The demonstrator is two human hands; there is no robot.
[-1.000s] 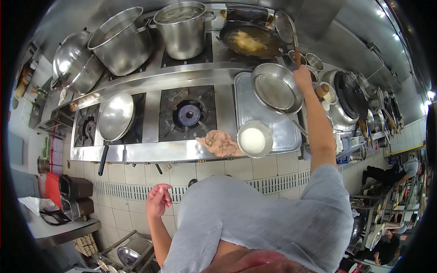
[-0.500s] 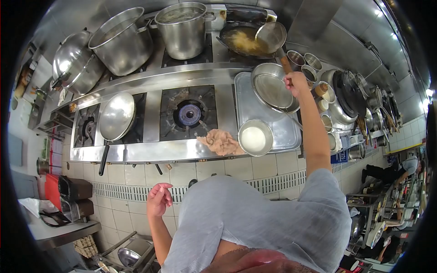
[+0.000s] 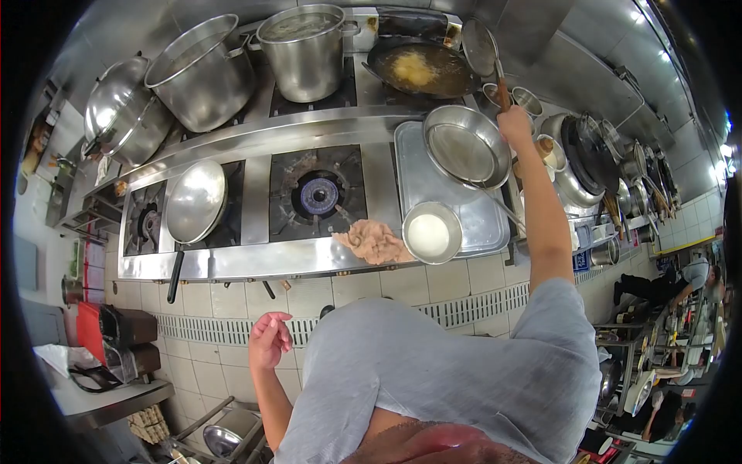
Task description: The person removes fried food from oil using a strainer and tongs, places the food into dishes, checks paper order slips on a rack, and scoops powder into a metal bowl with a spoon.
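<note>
My right hand [image 3: 515, 126] is closed around the wooden handle of a long-handled strainer [image 3: 479, 48]. The strainer's round head is raised at the right rim of a black wok [image 3: 423, 69], where pale yellow food [image 3: 414, 69] lies in oil. Below my right hand's left side, a metal basin [image 3: 467, 148] rests on a metal tray [image 3: 410, 166]. Near the tray's front left stands a small pot of white contents [image 3: 430, 235], beside a crumpled pinkish cloth [image 3: 374, 241]. My left hand [image 3: 270, 339] hangs in front of the stove with nothing in it, its fingers loosely curled and partly apart.
Large stockpots [image 3: 304, 54] line the back left of the stove. A silver pan [image 3: 196, 203] sits on a front burner, its black handle jutting over the edge. Several pots and black pans [image 3: 591, 158] crowd the right side. At the far right is another person [image 3: 672, 290].
Over the last half second, my right hand has moved right, carrying the strainer off the wok's surface to its right rim. The left hand has hardly moved.
</note>
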